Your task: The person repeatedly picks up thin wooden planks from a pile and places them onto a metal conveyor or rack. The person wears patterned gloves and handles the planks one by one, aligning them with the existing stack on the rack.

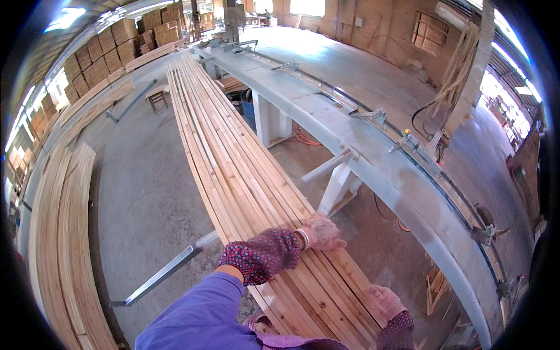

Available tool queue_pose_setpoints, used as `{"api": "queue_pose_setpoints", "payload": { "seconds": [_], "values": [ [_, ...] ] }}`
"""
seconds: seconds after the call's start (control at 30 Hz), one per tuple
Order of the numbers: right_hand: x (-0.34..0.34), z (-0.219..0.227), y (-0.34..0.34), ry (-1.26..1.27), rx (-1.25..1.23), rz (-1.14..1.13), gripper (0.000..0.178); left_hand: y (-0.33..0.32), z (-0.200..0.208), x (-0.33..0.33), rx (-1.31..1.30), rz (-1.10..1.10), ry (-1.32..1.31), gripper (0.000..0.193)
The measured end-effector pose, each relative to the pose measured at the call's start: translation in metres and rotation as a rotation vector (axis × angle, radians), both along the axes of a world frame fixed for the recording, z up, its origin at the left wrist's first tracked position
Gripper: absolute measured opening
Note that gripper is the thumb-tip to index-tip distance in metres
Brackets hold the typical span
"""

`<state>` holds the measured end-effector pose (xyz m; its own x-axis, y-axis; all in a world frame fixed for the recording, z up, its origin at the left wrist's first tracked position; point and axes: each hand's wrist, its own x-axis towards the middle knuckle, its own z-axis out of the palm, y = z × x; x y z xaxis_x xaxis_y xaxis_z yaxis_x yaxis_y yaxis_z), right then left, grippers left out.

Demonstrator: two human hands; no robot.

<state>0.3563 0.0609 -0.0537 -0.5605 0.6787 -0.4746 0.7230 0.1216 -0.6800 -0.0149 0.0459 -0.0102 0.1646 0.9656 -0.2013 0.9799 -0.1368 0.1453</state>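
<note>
A long row of pale wooden strips (233, 169) lies side by side, running from close in front of me to the far end. My left hand (321, 232), in a pale glove with a patterned cuff, reaches across the strips. It is closed over their right edge, its fingertips bent down out of sight. Nearer to me, my right hand (386, 303), also gloved, rests against the same right edge. Its fingers are blurred and partly hidden, so their grip does not show.
Right of the strips runs a long grey metal bench (373, 151) with a rail and clamps. A metal support bar (169, 271) sticks out to the left. More boards (61, 233) lie on the left, with a small wooden stool (157, 98) farther off. Stacked wood (108, 49) stands behind.
</note>
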Motion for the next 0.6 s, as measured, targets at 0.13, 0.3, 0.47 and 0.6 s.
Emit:
{"api": "queue_pose_setpoints", "payload": {
  "seconds": [0.13,0.3,0.47,0.6],
  "values": [
    [-0.017,0.007,0.017,-0.155,0.042,0.026,0.073,0.0,-0.022,-0.008,0.219,-0.082,-0.031,0.058],
    [-0.028,-0.009,0.03,-0.103,-0.056,-0.018,0.076,0.003,-0.013,0.0,0.281,-0.105,0.021,0.056],
    [-0.077,0.011,0.023,-0.186,0.107,0.115,0.083,-0.004,-0.017,-0.006,0.226,-0.083,0.028,0.057],
    [-0.097,0.01,0.011,-0.225,0.11,0.091,0.082,-0.014,-0.011,-0.013,0.076,-0.024,-0.034,0.06]
  ]
}}
